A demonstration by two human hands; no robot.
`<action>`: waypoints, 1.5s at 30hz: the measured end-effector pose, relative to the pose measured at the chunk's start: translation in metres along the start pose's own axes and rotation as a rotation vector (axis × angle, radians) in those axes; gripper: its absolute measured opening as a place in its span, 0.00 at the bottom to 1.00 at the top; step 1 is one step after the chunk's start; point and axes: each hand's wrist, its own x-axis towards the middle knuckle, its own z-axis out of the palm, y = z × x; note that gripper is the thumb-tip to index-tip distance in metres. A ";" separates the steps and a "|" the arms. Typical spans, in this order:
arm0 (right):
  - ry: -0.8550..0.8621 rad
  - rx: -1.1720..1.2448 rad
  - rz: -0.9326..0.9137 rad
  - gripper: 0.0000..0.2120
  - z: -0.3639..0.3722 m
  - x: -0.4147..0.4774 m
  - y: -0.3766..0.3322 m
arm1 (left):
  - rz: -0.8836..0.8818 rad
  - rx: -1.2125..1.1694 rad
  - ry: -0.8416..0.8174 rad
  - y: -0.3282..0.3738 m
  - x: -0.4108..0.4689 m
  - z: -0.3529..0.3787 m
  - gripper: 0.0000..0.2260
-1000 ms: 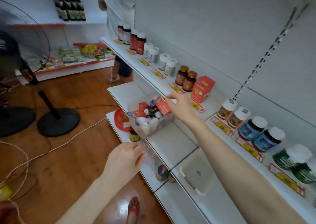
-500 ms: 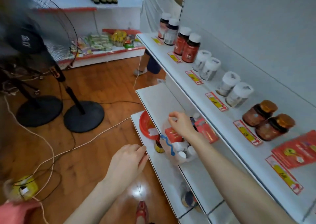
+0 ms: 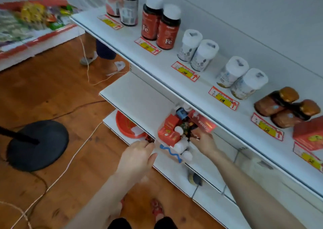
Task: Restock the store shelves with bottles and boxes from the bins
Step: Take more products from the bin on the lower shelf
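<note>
My right hand is in the bin, fingers curled; grip unclear. Left hand hangs loosely curled alongside.

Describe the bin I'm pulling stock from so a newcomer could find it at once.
Find the long top shelf lined with bottles, then drop to the middle shelf below it. A clear bin stands there, the right hand reaching in. Unlike the red dish lower down, it is crammed with red boxes and white caps and bears a blue squiggle on its near wall.

"Fe" on bottles; "118" tag
</note>
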 end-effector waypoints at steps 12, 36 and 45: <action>0.206 0.004 0.359 0.23 0.050 0.024 0.053 | 0.239 -0.063 -0.229 -0.049 0.094 0.120 0.20; 0.526 -0.234 0.304 0.40 0.047 0.140 0.074 | 0.304 -0.060 -0.126 -0.064 0.101 0.173 0.19; 0.485 -0.087 0.350 0.39 0.034 0.074 0.064 | 0.315 -0.076 -0.124 -0.052 0.104 0.164 0.22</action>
